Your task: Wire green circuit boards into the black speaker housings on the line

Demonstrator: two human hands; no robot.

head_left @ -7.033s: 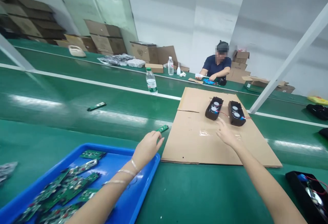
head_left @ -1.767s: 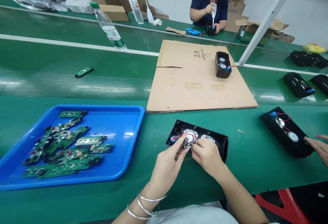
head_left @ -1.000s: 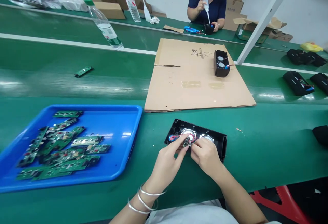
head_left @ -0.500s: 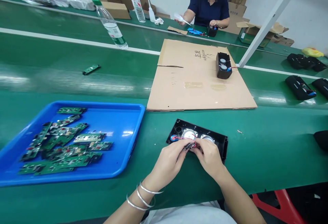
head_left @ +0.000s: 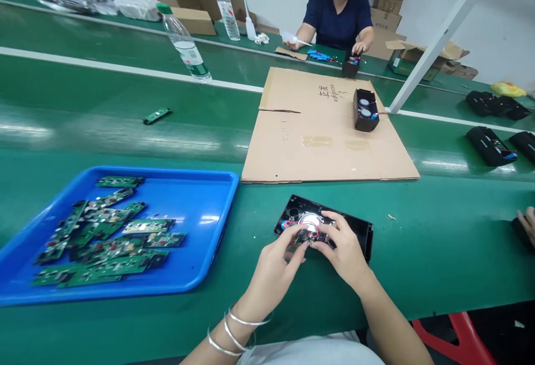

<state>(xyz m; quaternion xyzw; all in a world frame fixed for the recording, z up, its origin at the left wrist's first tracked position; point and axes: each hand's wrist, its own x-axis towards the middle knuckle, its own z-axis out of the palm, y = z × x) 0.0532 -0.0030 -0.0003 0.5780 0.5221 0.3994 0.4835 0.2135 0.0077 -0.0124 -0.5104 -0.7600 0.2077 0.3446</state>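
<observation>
In front of me on the green table lies a black speaker housing [head_left: 354, 225], open side up, with round silver speakers [head_left: 311, 219] and red wires in it. Over its near edge, my left hand [head_left: 278, 264] pinches a small dark circuit board [head_left: 304, 237] between thumb and fingers. My right hand [head_left: 345, 251] grips the same board from the other side, thumb below and fingers curved above, where red wires run. Fingers cover most of the board. A blue-and-red wire connector [head_left: 286, 224] rests at the housing's left end.
Left of me stands a blue tray [head_left: 196, 267] with several green circuit boards [head_left: 108, 242]. Beyond the housing, a cardboard sheet [head_left: 288, 159] carries another speaker housing [head_left: 366, 111]. A bottle [head_left: 186, 47] stands farther back. A co-worker [head_left: 338, 16] sits opposite; another person's hand [head_left: 527, 223] shows at right.
My right fingers have lifted and spread wider around the board, and the speakers show more. The co-worker opposite has shifted a black housing. Another person's hand has appeared at the right edge.
</observation>
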